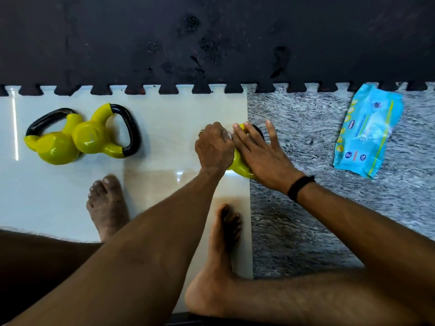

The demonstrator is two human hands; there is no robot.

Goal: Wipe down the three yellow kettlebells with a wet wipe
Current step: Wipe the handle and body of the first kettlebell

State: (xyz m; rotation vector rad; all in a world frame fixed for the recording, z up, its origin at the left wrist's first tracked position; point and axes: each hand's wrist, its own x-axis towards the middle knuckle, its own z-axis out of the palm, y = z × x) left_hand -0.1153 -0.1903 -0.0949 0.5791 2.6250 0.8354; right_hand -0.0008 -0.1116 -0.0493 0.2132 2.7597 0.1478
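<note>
Two yellow kettlebells with black handles lie side by side on the pale floor tile at the left, one (53,147) further left, the other (94,140) touching it. A third yellow kettlebell (240,164) lies at the seam between the tile and the grey patterned floor, mostly hidden under my hands. My left hand (214,147) is curled over its left side, with a scrap of white wet wipe (230,135) showing at the knuckles. My right hand (261,151) lies flat on the kettlebell with straight, spread fingers.
A blue pack of wet wipes (367,130) lies on the grey floor at the right. A black interlocking mat (211,43) covers the far floor. My bare feet, one (106,205) and the other (223,229), stand on the tile near the kettlebell.
</note>
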